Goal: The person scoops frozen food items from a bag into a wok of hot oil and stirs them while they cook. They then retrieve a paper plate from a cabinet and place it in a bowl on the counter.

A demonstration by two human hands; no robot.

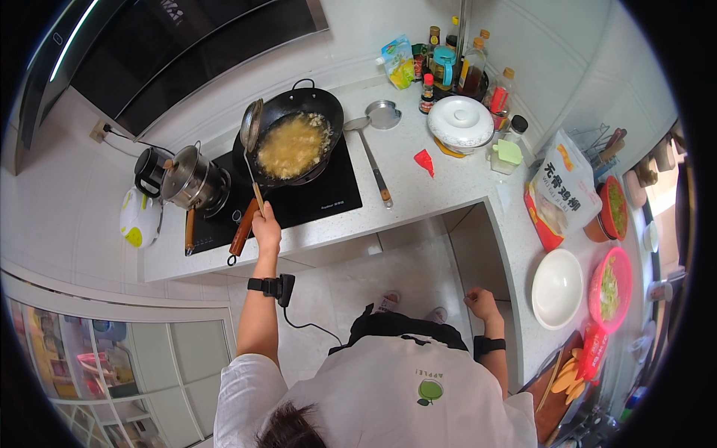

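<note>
My left hand (266, 228) grips the bamboo-coloured handle of a metal skimmer (252, 124), whose round head rests at the left side of a black wok (330, 106). Inside the wok, pale pieces of food (294, 148) sit in bubbling yellow oil. The wok stands on a black cooktop (341, 182), and its wooden handle (242, 235) points towards me, just left of my hand. Down by my side, my right hand (483, 305) hangs with curled fingers and nothing visible in it, near the side counter's edge.
A lidded steel pot (187, 176) stands left of the wok. Right of it lie a spatula (372, 162) and a round metal lid (383, 115). Further right are a white lidded bowl (460, 120), sauce bottles (473, 64), a white bowl (557, 288) and a pink basket (595, 288).
</note>
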